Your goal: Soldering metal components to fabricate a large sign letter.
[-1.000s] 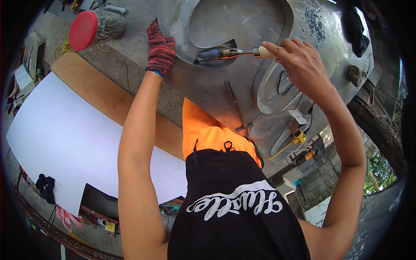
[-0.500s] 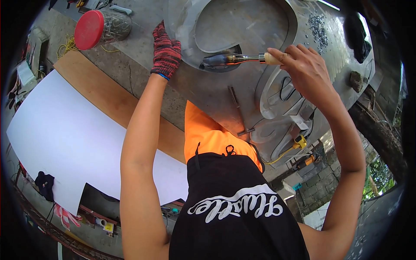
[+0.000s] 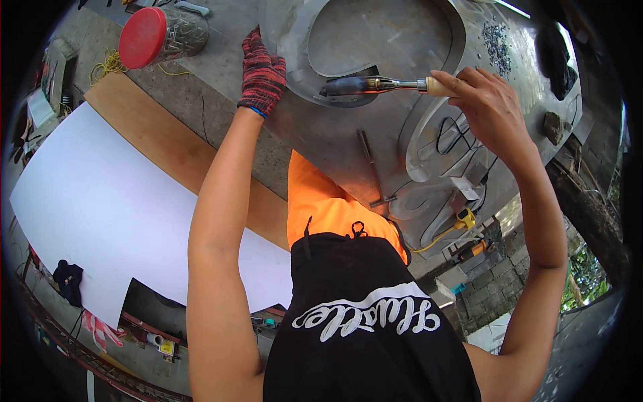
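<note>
On the grey metal table lies a large curved sheet-metal letter (image 3: 289, 57) with raised side walls. My left hand (image 3: 262, 79), in a red-and-black knit glove, is at its left edge, thumb and fingers apparently closed about that edge; the fingertips' undersides are hidden. My bare right hand (image 3: 494, 110) grips the pale wooden handle of what looks like a soldering iron (image 3: 355, 86). Its shiny shank points left, and its dark, heat-tinted head lies over the lower curve of the letter. Whether the head touches the metal I cannot tell.
A T-shaped metal tool (image 3: 374, 167) lies near the table's front edge. Right of it are smaller metal letters (image 3: 418, 157) and a yellow-and-black power tool (image 3: 465, 218). Metal bits (image 3: 495, 50) lie far right. A red-lidded jar (image 3: 143, 38) and white sheet (image 3: 127, 201) are left.
The soldering iron has shifted slightly rightward and away from me over the letter, with my right hand. My left hand keeps its place at the letter's edge. The whole view has shifted a little.
</note>
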A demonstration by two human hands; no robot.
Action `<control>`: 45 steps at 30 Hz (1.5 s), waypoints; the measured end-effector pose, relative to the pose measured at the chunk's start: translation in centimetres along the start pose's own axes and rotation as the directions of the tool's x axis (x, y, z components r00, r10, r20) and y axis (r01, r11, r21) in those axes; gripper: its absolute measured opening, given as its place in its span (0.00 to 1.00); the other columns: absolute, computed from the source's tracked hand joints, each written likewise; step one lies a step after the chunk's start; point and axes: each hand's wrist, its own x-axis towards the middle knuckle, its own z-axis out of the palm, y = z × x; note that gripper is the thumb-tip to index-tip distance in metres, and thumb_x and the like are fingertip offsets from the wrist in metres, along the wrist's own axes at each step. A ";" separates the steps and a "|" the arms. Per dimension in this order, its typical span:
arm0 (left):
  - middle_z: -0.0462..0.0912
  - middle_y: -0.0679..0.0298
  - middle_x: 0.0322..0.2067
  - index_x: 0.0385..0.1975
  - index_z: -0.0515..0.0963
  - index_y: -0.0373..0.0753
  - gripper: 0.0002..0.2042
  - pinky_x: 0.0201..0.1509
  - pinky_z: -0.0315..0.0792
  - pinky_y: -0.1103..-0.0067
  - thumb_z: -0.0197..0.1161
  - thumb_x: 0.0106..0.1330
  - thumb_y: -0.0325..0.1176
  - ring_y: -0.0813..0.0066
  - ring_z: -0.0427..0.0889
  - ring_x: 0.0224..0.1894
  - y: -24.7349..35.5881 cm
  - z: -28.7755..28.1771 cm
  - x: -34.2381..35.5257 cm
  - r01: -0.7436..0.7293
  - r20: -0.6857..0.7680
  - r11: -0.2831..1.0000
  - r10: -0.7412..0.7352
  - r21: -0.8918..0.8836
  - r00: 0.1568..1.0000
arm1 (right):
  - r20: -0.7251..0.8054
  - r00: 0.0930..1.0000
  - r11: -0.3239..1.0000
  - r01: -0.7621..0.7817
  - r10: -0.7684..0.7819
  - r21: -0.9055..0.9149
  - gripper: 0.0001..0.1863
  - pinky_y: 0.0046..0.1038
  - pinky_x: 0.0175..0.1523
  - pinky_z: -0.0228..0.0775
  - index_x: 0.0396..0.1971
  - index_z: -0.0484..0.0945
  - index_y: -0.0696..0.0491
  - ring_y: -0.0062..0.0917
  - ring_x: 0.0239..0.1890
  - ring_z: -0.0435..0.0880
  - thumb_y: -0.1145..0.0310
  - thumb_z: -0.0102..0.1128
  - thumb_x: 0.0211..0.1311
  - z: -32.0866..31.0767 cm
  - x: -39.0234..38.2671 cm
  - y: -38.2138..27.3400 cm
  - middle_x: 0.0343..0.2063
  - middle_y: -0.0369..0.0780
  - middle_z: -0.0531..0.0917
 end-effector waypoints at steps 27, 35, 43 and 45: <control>0.60 0.36 0.68 0.73 0.53 0.28 0.37 0.78 0.57 0.64 0.56 0.63 0.32 0.39 0.62 0.71 -2.1 2.3 0.2 0.027 0.018 0.998 -0.026 -0.059 1.000 | -0.120 0.616 0.489 -0.475 0.778 0.732 0.23 0.19 0.48 0.72 0.62 0.76 0.59 0.14 0.40 0.79 0.65 0.65 0.73 2.1 -22.6 8.4 0.44 0.34 0.84; 0.67 0.39 0.64 0.72 0.58 0.35 0.36 0.69 0.68 0.60 0.61 0.61 0.29 0.38 0.70 0.65 -0.1 2.1 0.3 -0.038 -0.040 0.999 0.038 -0.004 0.999 | -0.120 0.068 0.136 -0.350 0.990 0.927 0.18 0.15 0.31 0.64 0.53 0.80 0.54 0.10 0.27 0.75 0.66 0.73 0.66 7.3 -33.4 11.1 0.29 0.28 0.81; 0.59 0.40 0.72 0.74 0.53 0.28 0.36 0.80 0.50 0.63 0.58 0.65 0.25 0.45 0.57 0.76 -6.8 1.8 -0.4 -0.070 0.034 0.993 0.067 0.091 0.997 | -0.107 -0.219 0.039 -0.294 0.970 0.955 0.16 0.20 0.33 0.70 0.49 0.81 0.57 0.15 0.27 0.78 0.67 0.70 0.66 16.0 -35.0 16.8 0.32 0.33 0.84; 0.56 0.39 0.74 0.75 0.51 0.26 0.36 0.81 0.48 0.63 0.56 0.67 0.26 0.45 0.53 0.77 -7.0 2.2 -0.5 -0.065 0.056 0.995 0.061 0.075 0.997 | -0.082 -0.242 0.005 -0.305 0.967 0.952 0.15 0.22 0.34 0.72 0.48 0.81 0.59 0.17 0.28 0.79 0.68 0.69 0.66 16.9 -35.3 18.2 0.32 0.34 0.84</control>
